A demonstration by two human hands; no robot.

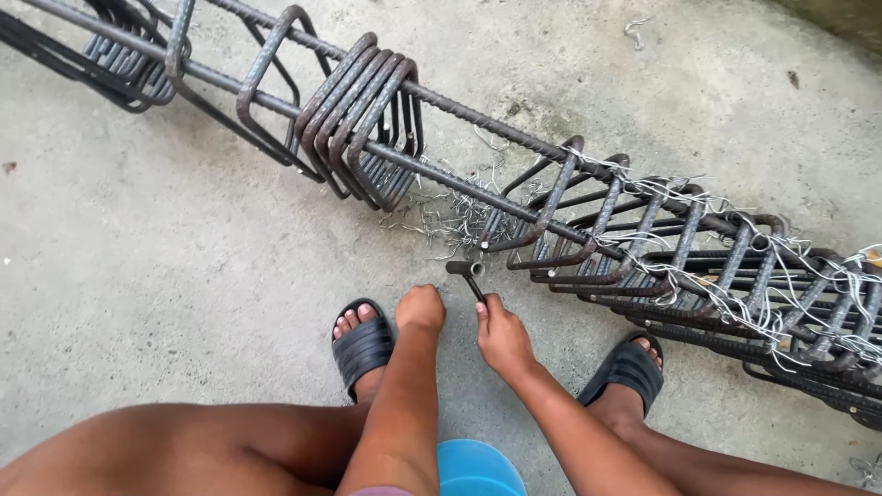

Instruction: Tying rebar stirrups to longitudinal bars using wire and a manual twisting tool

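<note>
Stirrups beyond the right hand (503,338) are wire-tied along the long ribbed rusty steel rebar cage (514,197); those past the clenched left hand (420,308) remain bunched, untied. Right hand grips a dark metal tying hook (470,276) just before the cage.

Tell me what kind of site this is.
Likely a construction or rebar-fabrication spot, outdoors on a bare concrete floor. A long rebar cage with stirrups lies across it, tie-wire offcuts are scattered beneath, and the right hand holds a small metal tying tool.
</note>
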